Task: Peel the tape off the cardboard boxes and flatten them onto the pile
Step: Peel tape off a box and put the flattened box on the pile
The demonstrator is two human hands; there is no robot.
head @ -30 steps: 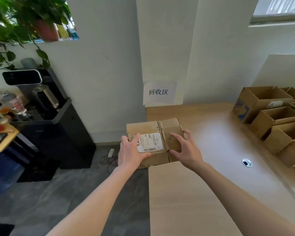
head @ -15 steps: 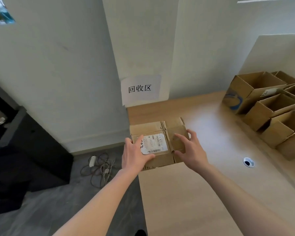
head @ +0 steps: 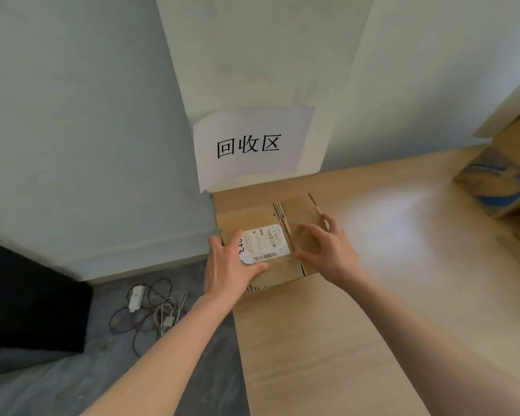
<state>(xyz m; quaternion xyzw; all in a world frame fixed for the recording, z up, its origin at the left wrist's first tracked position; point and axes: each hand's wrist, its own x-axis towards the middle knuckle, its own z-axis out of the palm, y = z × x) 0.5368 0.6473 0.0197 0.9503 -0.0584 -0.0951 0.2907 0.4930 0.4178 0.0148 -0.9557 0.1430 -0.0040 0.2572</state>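
Brown flattened cardboard box [head: 270, 244] lies at 12 o'clock under the left hand [head: 227, 265] and right hand [head: 327, 250], both pressing with loosely spread fingers and grasping nothing, so releasing it seems next.

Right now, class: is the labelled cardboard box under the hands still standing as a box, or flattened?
Flattened: the cardboard box lies flat on the table, both hands resting on top.

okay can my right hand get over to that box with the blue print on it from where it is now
Probably yes. The right hand rests on the flattened box, holding nothing, and only bare table lies between it and the box with the blue print at the right edge.
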